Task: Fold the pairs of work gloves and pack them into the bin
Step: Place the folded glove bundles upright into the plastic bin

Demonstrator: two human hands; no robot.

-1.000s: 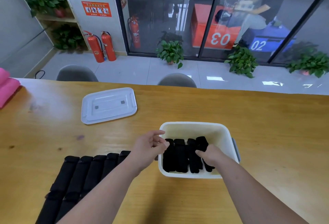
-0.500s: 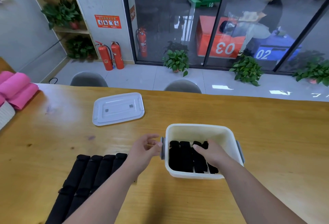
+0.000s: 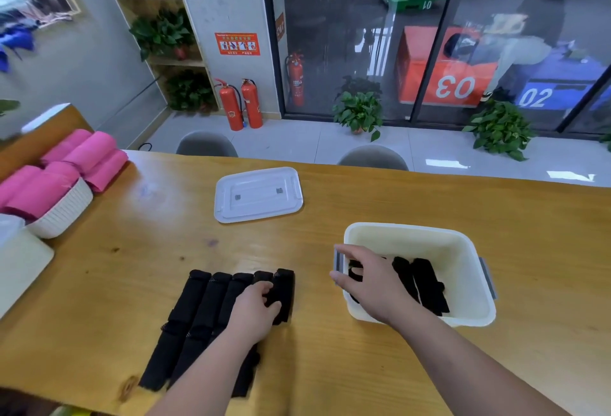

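Note:
A row of several black work gloves lies flat on the wooden table in front of me, at the left. My left hand grips the rightmost glove of that row, with the fingers curled over its edge. The white bin stands to the right and holds several folded black gloves. My right hand reaches over the bin's left side, its fingers spread above the folded gloves near the grey handle. It holds nothing that I can see.
The bin's white lid lies flat further back on the table. A white basket with rolled pink towels and another white container stand at the left edge. Two grey chairs stand behind the table.
My left hand has moved from beside the bin down to the row of gloves and taken hold of the rightmost one. My right hand has shifted to the bin's left side. The view has turned left.

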